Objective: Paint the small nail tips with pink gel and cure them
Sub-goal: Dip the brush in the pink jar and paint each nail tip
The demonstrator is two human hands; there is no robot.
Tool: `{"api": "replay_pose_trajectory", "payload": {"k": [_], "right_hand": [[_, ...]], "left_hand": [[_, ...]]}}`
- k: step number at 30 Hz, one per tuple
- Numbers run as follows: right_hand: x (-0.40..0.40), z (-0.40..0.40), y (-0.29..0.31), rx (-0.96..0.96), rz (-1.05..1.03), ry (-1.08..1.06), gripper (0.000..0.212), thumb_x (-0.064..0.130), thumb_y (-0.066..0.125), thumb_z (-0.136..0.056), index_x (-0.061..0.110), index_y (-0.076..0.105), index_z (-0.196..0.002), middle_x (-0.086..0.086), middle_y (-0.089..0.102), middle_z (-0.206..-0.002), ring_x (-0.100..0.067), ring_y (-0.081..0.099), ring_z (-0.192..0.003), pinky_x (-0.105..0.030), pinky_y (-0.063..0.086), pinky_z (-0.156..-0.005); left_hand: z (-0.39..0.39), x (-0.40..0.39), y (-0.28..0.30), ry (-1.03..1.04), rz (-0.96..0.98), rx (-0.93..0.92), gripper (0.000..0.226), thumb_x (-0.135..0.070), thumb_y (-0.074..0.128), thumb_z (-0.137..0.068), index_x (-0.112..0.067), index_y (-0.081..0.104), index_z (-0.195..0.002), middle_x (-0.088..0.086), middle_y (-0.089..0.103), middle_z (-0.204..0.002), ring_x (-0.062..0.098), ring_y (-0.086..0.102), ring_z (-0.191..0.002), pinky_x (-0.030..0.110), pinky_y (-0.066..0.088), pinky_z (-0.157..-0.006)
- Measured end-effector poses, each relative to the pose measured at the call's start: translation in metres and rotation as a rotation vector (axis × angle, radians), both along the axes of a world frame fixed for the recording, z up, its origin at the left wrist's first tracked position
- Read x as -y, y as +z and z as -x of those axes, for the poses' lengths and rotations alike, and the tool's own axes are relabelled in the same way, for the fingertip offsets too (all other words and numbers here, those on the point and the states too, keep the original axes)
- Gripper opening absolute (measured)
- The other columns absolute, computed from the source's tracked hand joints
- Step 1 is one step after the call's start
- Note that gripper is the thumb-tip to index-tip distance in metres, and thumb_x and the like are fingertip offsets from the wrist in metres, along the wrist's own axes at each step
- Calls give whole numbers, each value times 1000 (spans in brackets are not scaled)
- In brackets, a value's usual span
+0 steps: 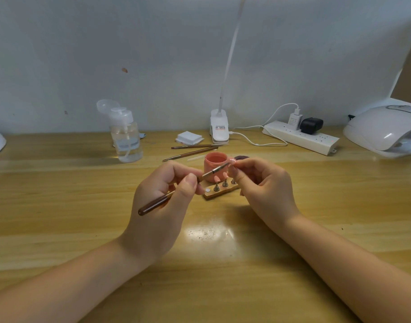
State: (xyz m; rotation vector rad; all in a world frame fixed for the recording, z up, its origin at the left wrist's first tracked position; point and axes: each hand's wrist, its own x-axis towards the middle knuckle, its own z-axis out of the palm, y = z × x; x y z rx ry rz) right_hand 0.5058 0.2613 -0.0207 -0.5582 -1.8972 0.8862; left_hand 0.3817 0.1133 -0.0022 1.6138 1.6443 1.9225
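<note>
My left hand (162, 199) grips a brown-handled gel brush (153, 205), its bristle end pointing up and right to a small pink nail tip (232, 162). My right hand (262, 185) pinches that tip, apparently on a small stand, above the table. Just behind the brush stands an open pot of pink gel (215, 167). Below it lies a small wooden holder (219, 192) carrying three metal stands, some with pink tips, and one bare round spot at its left end.
A white curing lamp (384, 129) sits at the far right. A power strip (302, 136), a clip lamp (219, 127), a pad stack (189, 138), two spare brushes (193, 150), a dark lid (241, 157) and a pump bottle (126, 138) line the back of the wooden table (60, 206).
</note>
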Motion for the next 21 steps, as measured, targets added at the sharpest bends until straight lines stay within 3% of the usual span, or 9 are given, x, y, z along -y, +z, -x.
{"api": "replay_pose_trajectory", "payload": {"k": [5, 10, 14, 21], "right_hand": [[0, 1, -1, -5, -10, 0, 13, 13, 70, -85, 21, 70, -95, 0, 71, -81, -25, 65, -68, -50, 54, -59], [-3, 0, -3, 2, -34, -28, 13, 12, 70, -86, 21, 69, -95, 0, 70, -80, -26, 64, -69, -50, 54, -60], [-3, 0, -3, -5, -59, -32, 11, 12, 69, -87, 15, 70, -97, 0, 70, -80, -25, 63, -67, -48, 53, -61], [-1, -1, -1, -16, -105, -15, 11, 8, 68, -86, 15, 70, -95, 0, 68, -78, -24, 60, -64, -45, 51, -61]], "left_hand": [[-1, -3, 0, 30, 37, -6, 14, -25, 55, -89, -20, 67, -96, -8, 72, -83, 8, 67, -84, 12, 47, -73], [0, 0, 0, 8, 20, -61, 25, -35, 51, -85, -18, 67, -91, -5, 71, -79, 11, 67, -80, 17, 49, -71], [0, -2, 2, 53, 13, -55, 11, -29, 56, -91, -27, 66, -97, -12, 72, -87, 7, 67, -85, 10, 46, -72], [-1, -3, 0, 60, 44, -83, 13, -26, 56, -90, -28, 68, -96, -10, 72, -86, 5, 64, -78, 10, 43, -68]]}}
